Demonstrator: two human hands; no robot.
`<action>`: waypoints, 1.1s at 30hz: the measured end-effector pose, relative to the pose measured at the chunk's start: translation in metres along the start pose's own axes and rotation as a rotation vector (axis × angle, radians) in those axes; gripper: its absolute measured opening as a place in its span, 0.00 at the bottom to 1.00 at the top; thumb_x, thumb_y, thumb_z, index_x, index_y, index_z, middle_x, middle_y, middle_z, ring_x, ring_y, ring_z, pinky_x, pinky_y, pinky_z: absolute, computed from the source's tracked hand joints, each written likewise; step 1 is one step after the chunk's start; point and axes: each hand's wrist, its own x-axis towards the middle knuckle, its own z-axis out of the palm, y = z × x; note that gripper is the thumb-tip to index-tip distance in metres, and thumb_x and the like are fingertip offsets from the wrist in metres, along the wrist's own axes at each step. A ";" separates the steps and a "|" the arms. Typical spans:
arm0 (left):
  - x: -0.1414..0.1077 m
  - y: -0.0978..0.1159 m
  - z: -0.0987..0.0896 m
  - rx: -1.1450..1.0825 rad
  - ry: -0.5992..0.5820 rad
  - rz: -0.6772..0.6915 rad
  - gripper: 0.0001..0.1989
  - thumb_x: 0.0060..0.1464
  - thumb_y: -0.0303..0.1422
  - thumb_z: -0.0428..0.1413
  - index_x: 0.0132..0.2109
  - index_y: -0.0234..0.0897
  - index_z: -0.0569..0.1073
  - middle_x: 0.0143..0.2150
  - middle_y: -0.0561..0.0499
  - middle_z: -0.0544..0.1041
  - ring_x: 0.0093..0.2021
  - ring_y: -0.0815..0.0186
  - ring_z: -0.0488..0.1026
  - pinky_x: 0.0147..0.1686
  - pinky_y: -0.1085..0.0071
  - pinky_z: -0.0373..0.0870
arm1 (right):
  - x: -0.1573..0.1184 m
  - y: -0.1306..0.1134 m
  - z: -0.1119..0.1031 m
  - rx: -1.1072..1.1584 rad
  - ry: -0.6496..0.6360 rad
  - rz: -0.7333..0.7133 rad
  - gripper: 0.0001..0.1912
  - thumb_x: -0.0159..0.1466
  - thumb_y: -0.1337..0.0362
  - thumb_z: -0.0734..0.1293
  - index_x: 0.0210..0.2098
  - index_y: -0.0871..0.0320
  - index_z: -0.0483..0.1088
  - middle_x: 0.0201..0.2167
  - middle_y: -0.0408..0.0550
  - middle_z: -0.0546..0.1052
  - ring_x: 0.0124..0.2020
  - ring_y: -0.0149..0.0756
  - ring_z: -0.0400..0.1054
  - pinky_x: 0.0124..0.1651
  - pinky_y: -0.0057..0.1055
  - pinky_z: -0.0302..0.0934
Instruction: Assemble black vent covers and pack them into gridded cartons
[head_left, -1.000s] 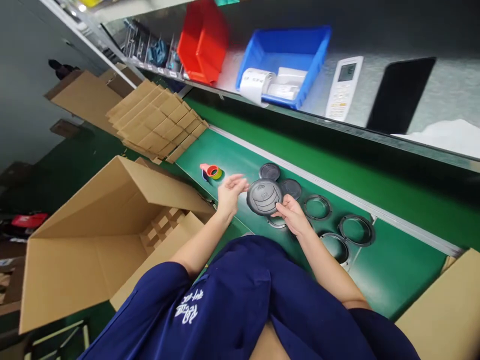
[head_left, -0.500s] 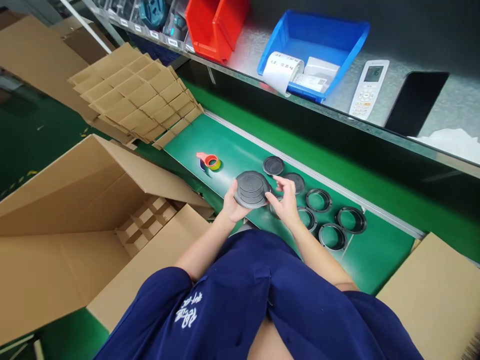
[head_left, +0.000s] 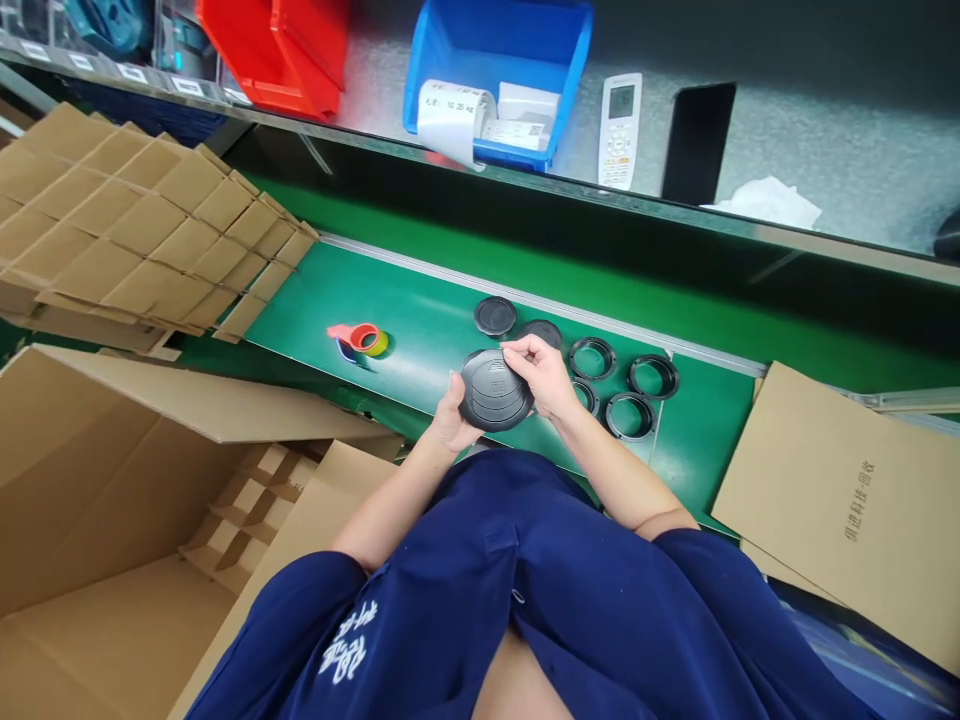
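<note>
A round black vented cap (head_left: 496, 392) with curved slats is held up in front of my body, over the near edge of the green bench. My left hand (head_left: 452, 418) grips its left rim, thumb on top and fingers beneath. On its upper right edge, my right hand (head_left: 541, 375) has thumb and fingers closed. Just beyond lie two black discs, one in plain sight (head_left: 495, 315) and another (head_left: 543, 333) partly behind my right hand. Several black rings, such as this one (head_left: 630, 415), lie on the bench to the right.
Tape rolls (head_left: 367, 340) lie on the green bench (head_left: 420, 300) at left. Cardboard dividers (head_left: 150, 220) are stacked beyond an open carton (head_left: 97, 500). Another carton (head_left: 840, 500) stands at right. The shelf above holds a red bin (head_left: 285, 50), blue bin (head_left: 499, 50), remote (head_left: 620, 130) and phone (head_left: 697, 140).
My right hand has shifted from the cap's right side up to its upper right edge. My left hand keeps its hold. The view has swung to the right.
</note>
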 end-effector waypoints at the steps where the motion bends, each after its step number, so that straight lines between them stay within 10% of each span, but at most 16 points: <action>1: 0.000 -0.001 0.000 0.010 -0.006 0.003 0.44 0.45 0.68 0.59 0.56 0.38 0.76 0.56 0.37 0.79 0.65 0.39 0.69 0.57 0.46 0.73 | -0.001 0.001 0.002 0.028 0.034 0.012 0.24 0.55 0.42 0.76 0.37 0.55 0.77 0.34 0.45 0.79 0.37 0.37 0.72 0.46 0.36 0.69; 6: -0.007 0.001 0.011 -0.016 -0.053 -0.024 0.45 0.47 0.69 0.57 0.61 0.41 0.73 0.60 0.38 0.76 0.64 0.39 0.69 0.56 0.43 0.73 | -0.007 -0.006 -0.006 0.018 0.134 0.010 0.29 0.63 0.34 0.66 0.34 0.55 0.76 0.30 0.45 0.75 0.35 0.37 0.71 0.43 0.36 0.69; 11: -0.006 0.005 0.019 -0.094 -0.008 -0.098 0.45 0.54 0.70 0.46 0.61 0.40 0.73 0.58 0.36 0.77 0.63 0.38 0.70 0.54 0.37 0.71 | -0.023 -0.006 -0.037 -0.563 -0.024 -0.416 0.28 0.71 0.39 0.58 0.43 0.49 0.82 0.52 0.51 0.73 0.59 0.48 0.62 0.68 0.51 0.54; 15: -0.001 0.000 0.022 -0.089 0.034 -0.164 0.44 0.54 0.70 0.46 0.57 0.38 0.75 0.55 0.34 0.78 0.60 0.38 0.72 0.52 0.36 0.72 | -0.031 0.013 -0.052 -0.828 -0.121 -0.471 0.27 0.73 0.43 0.55 0.48 0.45 0.82 0.57 0.52 0.71 0.63 0.51 0.56 0.71 0.55 0.47; 33: 0.018 -0.020 0.033 -0.040 -0.087 -0.218 0.53 0.49 0.74 0.44 0.65 0.38 0.70 0.53 0.32 0.79 0.56 0.38 0.75 0.49 0.39 0.74 | -0.048 0.012 -0.080 -0.468 -0.050 -0.246 0.37 0.75 0.40 0.46 0.51 0.50 0.81 0.59 0.49 0.70 0.64 0.44 0.63 0.70 0.44 0.57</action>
